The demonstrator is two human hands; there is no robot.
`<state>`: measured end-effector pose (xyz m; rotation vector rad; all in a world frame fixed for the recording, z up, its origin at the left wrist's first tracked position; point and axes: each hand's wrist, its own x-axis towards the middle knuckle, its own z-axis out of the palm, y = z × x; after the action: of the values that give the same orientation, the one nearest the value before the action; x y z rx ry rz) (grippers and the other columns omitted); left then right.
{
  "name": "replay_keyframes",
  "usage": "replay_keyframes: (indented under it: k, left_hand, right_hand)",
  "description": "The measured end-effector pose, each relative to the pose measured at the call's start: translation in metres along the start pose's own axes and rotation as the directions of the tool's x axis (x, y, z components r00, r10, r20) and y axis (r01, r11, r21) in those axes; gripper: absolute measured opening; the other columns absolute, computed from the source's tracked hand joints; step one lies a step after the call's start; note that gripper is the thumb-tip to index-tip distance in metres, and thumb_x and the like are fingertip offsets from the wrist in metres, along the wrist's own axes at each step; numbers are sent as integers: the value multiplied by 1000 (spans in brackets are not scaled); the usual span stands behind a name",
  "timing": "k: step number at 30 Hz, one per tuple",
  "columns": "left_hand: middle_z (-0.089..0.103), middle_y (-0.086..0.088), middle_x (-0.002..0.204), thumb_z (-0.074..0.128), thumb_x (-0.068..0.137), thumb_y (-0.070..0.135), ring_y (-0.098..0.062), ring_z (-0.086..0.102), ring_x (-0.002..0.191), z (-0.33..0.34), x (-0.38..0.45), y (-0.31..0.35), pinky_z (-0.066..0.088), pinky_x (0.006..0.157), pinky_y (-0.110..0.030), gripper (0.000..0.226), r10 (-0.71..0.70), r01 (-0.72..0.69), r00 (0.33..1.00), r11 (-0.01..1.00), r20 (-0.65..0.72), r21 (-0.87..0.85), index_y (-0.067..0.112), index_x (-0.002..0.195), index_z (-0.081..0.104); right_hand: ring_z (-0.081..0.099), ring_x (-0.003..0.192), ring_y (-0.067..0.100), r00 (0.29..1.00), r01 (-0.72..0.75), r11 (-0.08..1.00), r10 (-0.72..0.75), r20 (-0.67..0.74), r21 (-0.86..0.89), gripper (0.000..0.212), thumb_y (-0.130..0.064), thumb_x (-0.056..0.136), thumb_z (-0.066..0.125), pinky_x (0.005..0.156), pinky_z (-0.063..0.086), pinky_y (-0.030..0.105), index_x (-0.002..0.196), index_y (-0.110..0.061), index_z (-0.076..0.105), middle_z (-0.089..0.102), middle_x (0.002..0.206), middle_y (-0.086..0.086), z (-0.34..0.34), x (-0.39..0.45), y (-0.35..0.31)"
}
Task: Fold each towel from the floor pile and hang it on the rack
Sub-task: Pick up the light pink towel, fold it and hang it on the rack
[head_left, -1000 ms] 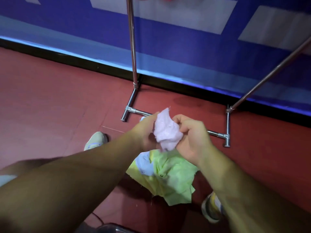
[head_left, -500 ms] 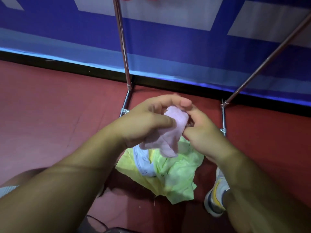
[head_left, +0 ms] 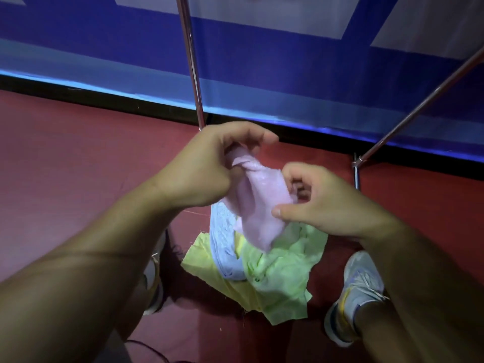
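Observation:
I hold a small pink towel (head_left: 262, 200) bunched between both hands above the floor pile. My left hand (head_left: 209, 166) grips its upper end, and my right hand (head_left: 322, 203) pinches its lower right edge with thumb and fingers. Below lies the pile: a light green towel (head_left: 282, 273), a yellow towel (head_left: 209, 265) and a pale blue towel (head_left: 225, 247) crumpled together on the red floor. The metal rack stands behind, with one upright pole (head_left: 191, 61) and a slanted pole (head_left: 424, 103); its top bar is out of view.
My two shoes stand either side of the pile, the left shoe (head_left: 154, 284) mostly hidden by my forearm, the right shoe (head_left: 358, 289) in plain sight. A blue and white wall banner (head_left: 288, 74) runs behind the rack. The rack's foot bar (head_left: 356, 174) lies on the floor.
The pink towel was a tight ball between my hands; it has since been pulled longer, hanging lower. My hands have drawn apart, the left upward, the right to the right.

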<state>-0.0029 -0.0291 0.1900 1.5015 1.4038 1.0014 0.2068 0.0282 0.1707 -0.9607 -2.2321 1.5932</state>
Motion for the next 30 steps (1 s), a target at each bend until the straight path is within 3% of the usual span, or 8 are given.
replay_keyframes:
  k: [4,10,13,16,18,22,26,30]
  left_hand:
    - [64,6,112,51,61,-14,-9,64,104,-14,4,-9,53,83,-24,70,43,-30,998,969,-50,245,32,112,66]
    - [66,5,91,51,62,-16,-9,60,82,-19,8,-23,44,74,-13,59,122,-10,981,810,-151,587,19,103,76]
    - [69,10,85,48,67,-8,-5,64,82,-14,9,-21,43,74,-9,47,119,44,959,835,-259,549,19,90,78]
    - [69,10,83,49,70,-5,1,62,77,-7,10,-16,41,72,-5,40,149,9,943,883,-299,470,17,84,78]
    - [67,11,82,51,71,-8,5,61,79,-7,11,-16,40,73,-5,39,178,-18,934,890,-310,455,17,84,78]
    - [70,7,83,45,63,-12,-7,66,84,-13,11,-17,47,78,-13,47,268,-88,908,874,-323,478,15,84,78]
    - [72,1,90,41,60,-13,-10,68,89,-1,9,-10,53,82,-23,46,335,-211,901,893,-275,397,8,81,76]
    - [72,-3,93,51,69,-18,-11,69,90,17,7,-8,55,82,-26,37,345,-275,921,905,-181,325,4,86,76]
  right_hand:
    - [50,58,9,974,-62,993,38,-222,-103,38,-15,75,74,60,44,27,106,-31,61,56,66,-9,-13,5,9]
    - [63,85,10,998,-53,910,59,1,-411,19,-9,71,71,72,46,24,74,-27,69,67,89,-8,-11,2,17]
    - [51,115,-10,997,12,922,20,79,-388,11,-5,69,70,91,44,23,72,-15,66,63,114,-3,-1,3,16]
    - [62,77,5,984,-54,975,90,157,-218,17,-20,67,76,72,54,43,78,-11,67,70,85,8,3,3,9]
    - [56,66,15,977,-91,992,107,186,-92,27,-31,66,77,62,48,41,79,-13,64,65,74,9,1,4,8]
    - [52,54,20,983,-165,974,149,110,157,28,0,79,71,54,42,34,96,-19,60,57,60,4,-10,5,14]
    - [59,56,17,971,-217,976,214,110,16,67,-14,79,71,64,55,47,131,-50,48,59,78,-9,4,6,20]
    - [60,93,7,990,-42,976,13,-138,-216,33,-35,78,72,87,52,32,105,-48,59,55,105,-10,29,16,27]
